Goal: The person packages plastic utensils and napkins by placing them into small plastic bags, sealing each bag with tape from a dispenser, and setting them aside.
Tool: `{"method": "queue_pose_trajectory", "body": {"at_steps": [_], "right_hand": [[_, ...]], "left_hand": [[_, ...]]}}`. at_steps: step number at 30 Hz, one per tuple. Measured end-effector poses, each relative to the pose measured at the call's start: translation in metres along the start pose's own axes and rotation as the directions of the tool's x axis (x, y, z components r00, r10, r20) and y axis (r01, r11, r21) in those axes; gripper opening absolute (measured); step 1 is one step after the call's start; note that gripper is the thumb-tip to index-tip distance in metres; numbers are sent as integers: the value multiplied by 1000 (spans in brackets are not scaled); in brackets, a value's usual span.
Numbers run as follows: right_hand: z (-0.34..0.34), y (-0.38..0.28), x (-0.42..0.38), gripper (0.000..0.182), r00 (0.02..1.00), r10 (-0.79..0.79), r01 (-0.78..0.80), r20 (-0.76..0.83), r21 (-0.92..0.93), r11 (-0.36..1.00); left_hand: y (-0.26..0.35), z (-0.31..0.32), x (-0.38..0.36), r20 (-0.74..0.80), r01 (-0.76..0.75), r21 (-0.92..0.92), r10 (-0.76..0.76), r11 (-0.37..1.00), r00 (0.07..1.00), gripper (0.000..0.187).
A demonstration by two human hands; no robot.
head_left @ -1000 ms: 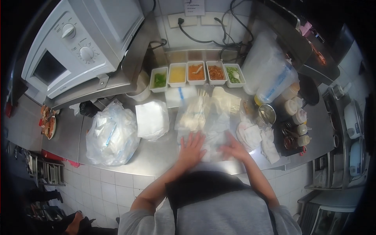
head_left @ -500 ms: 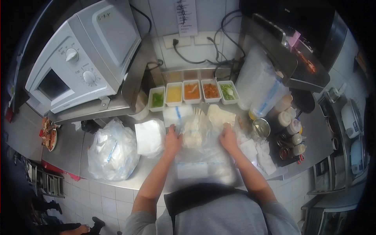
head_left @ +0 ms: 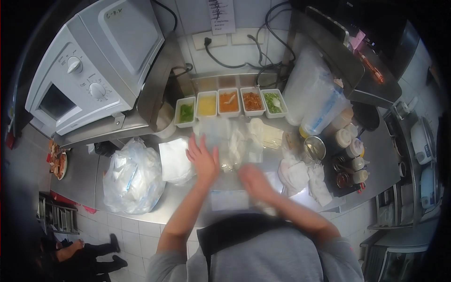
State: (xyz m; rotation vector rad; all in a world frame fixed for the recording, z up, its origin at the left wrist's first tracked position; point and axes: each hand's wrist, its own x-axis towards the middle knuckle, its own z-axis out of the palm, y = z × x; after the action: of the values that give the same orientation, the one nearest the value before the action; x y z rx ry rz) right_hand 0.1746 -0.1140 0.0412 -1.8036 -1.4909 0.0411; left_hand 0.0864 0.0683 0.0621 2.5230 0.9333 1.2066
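Observation:
My left hand [head_left: 203,159] has its fingers spread, between a white paper stack [head_left: 176,160] and a clear plastic bag [head_left: 231,145] at the middle of the steel counter. My right hand [head_left: 256,182] is smeared by motion just below and right of that bag; its fingers cannot be made out. Pale contents show inside the plastic. Light wooden sticks [head_left: 271,136] lie to the right of the bag. Nearer my body, a flat clear packet [head_left: 229,200] rests on the counter.
Five white tubs of food, one holding orange sauce [head_left: 229,102], line the back. A microwave [head_left: 89,70] and a full plastic bag [head_left: 131,181] are at the left. At the right are a metal cup [head_left: 314,148], crumpled white cloths [head_left: 295,176] and squeeze bottles [head_left: 353,149].
My right hand has moved left and toward my body. My left hand's fingers have spread. The clear bag between my hands has changed shape, and the view has shifted slightly.

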Motion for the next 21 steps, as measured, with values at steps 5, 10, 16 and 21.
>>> {"method": "queue_pose_trajectory", "body": {"at_steps": [5, 10, 16, 21], "right_hand": [[28, 1, -48, 51, 914, 116, -85, 390, -94, 992], [-8, 33, -53, 52, 967, 215, -159, 137, -336, 928], [-33, 39, -18, 34, 880, 403, -309, 253, -339, 888], [-53, 50, -7, 18, 894, 297, -279, 334, -102, 955]], "left_hand": [[-2, -15, -95, 594, -237, -408, 453, 882, 665, 59], [-22, -28, -95, 772, -176, -157, 232, 972, 592, 57], [-5, -18, -73, 649, -270, -253, 370, 929, 665, 53], [-12, -19, -35, 679, -219, -379, 431, 899, 595, 48]]}}
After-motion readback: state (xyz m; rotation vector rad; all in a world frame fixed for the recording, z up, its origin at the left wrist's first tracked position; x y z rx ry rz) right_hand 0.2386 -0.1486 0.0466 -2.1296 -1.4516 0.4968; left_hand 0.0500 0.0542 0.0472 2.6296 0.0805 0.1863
